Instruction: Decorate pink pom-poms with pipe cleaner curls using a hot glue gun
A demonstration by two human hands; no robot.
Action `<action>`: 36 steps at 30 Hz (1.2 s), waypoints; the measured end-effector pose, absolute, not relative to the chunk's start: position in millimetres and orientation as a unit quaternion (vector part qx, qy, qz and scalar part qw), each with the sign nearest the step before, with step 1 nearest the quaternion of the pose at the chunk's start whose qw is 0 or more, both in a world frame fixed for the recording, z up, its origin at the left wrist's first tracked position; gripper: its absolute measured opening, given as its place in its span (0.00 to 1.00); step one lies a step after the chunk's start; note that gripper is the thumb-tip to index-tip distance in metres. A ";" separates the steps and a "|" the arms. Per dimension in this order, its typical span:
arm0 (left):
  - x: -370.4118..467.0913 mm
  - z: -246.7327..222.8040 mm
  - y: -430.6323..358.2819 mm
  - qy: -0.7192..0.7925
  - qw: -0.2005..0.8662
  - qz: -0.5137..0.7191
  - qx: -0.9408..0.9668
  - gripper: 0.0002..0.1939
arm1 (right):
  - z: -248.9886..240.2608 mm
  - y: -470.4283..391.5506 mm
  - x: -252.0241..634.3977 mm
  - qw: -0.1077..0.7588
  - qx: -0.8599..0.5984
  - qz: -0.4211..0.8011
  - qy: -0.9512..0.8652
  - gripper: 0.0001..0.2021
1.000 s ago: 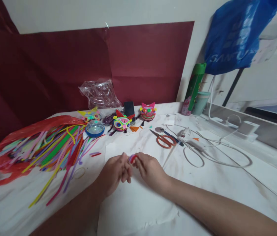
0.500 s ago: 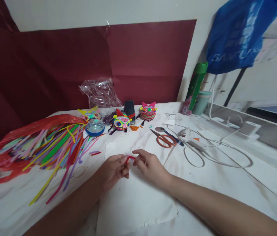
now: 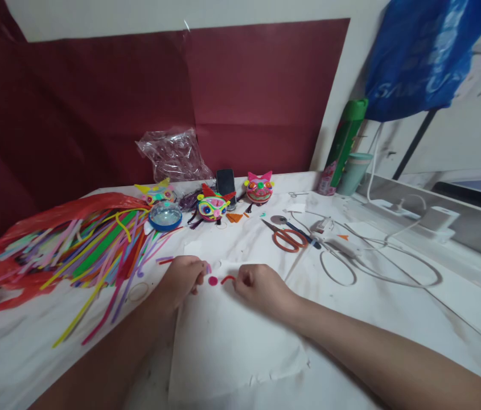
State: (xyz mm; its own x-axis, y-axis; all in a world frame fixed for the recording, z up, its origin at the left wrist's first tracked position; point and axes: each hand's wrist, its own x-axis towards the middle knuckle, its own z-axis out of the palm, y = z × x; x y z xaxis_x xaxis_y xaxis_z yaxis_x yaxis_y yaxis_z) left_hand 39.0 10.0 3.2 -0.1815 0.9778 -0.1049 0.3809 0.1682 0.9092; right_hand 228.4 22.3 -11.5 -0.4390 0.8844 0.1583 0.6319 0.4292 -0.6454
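Over a sheet of white paper my two hands rest a short way apart. My right hand is curled closed, and a short red curved piece of pipe cleaner sticks out from its fingertips. My left hand is also closed, its fingers bent in. Right at its fingertips a small purple-pink strip shows; whether the fingers grip it cannot be made out. Between the hands lies a small round magenta disc on the paper.
Many coloured pipe cleaners spill from a red plastic bag at left. Decorated lion-like heads stand behind, near a blue-rimmed clear dome. Orange-handled scissors and white cables lie at right.
My hands have drawn apart, where before both held the red piece between them. It now stays with my right hand, and the magenta disc shows between them. The view has tipped slightly.
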 end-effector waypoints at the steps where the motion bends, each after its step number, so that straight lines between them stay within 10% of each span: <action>1: 34.0 4.0 12.6 0.683 0.344 0.379 0.520 0.11 | -10.2 21.8 228.8 0.214 -0.470 0.250 -0.819 0.13; 8: 15.2 5.6 25.4 0.730 0.099 0.383 0.558 0.05 | -7.4 29.4 236.9 0.227 -0.416 0.217 -0.853 0.10; 15: 27.5 3.5 15.4 0.659 0.068 0.407 0.628 0.06 | -30.4 19.5 227.3 0.233 -0.224 0.119 -0.939 0.06; 26: 58.7 -7.8 -7.4 0.500 0.484 0.407 0.592 0.14 | -16.2 36.4 234.1 0.306 -0.334 0.492 -0.743 0.10; 36: 59.4 -8.2 -7.0 0.452 0.602 0.430 0.498 0.20 | -12.1 27.5 237.0 0.358 -0.281 0.251 -0.854 0.08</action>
